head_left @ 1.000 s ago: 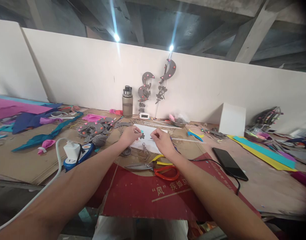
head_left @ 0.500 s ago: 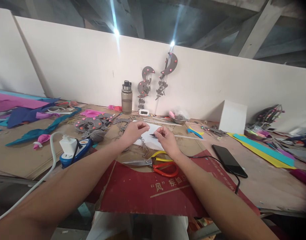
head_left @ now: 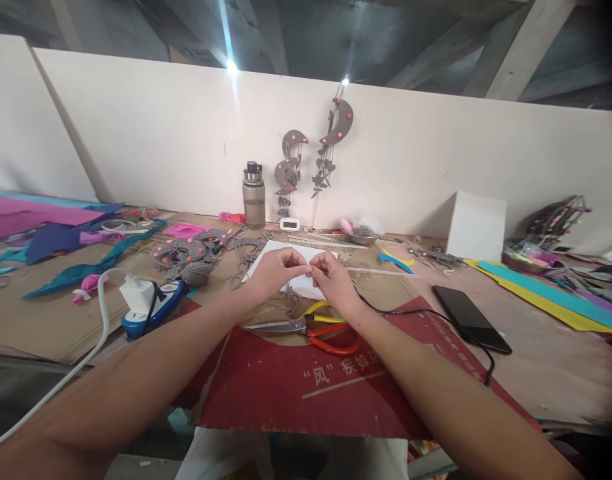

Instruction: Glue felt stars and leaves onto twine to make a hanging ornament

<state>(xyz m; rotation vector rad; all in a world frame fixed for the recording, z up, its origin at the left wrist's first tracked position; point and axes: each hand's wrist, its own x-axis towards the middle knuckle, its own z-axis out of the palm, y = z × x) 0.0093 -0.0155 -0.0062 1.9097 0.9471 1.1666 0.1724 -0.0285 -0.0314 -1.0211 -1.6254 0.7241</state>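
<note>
Left hand [head_left: 281, 268], right hand [head_left: 332, 277]: grips pinched, tips meeting (anything held is hidden; cannot tell) | red-and-yellow-handled metal scissors [head_left: 297, 325]: long axis crosswise, blades leftward

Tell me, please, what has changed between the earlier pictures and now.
The left hand moved rightward to the right hand, and their fingertips now meet above the white paper. The dark piece seen at the right fingertips is no longer visible; I cannot tell if it is held. The scissors, phone and bottle stayed put.
</note>
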